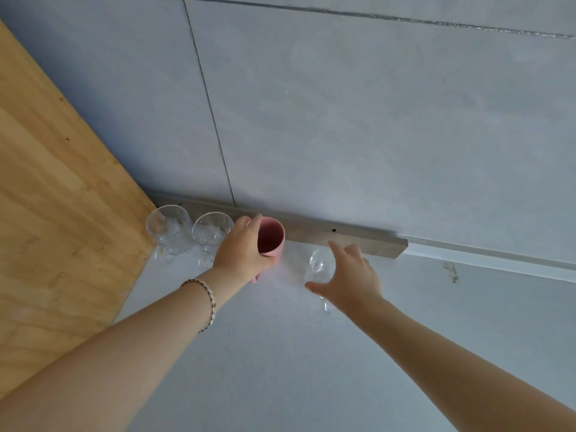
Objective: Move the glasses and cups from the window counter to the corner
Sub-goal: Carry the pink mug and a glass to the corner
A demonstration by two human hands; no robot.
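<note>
Pale worktop (280, 353) meets a tiled wall; left hand (241, 251) fingers wrap the pink cup (271, 236), right hand (350, 280) fingers spread around a clear glass (318, 266). Two glasses (190, 232) stand beyond the left fingers. No writing shows.

Pink cup (270, 236) upright beside two clear stemmed glasses (170, 229), a third (318, 268) apart.

A pale grey tiled wall (374, 120) is being lit softly and evenly. Left of it a wooden panel (56, 198) is being seen; below it, a white counter (280, 369), edged by a grey strip (358, 241).
</note>
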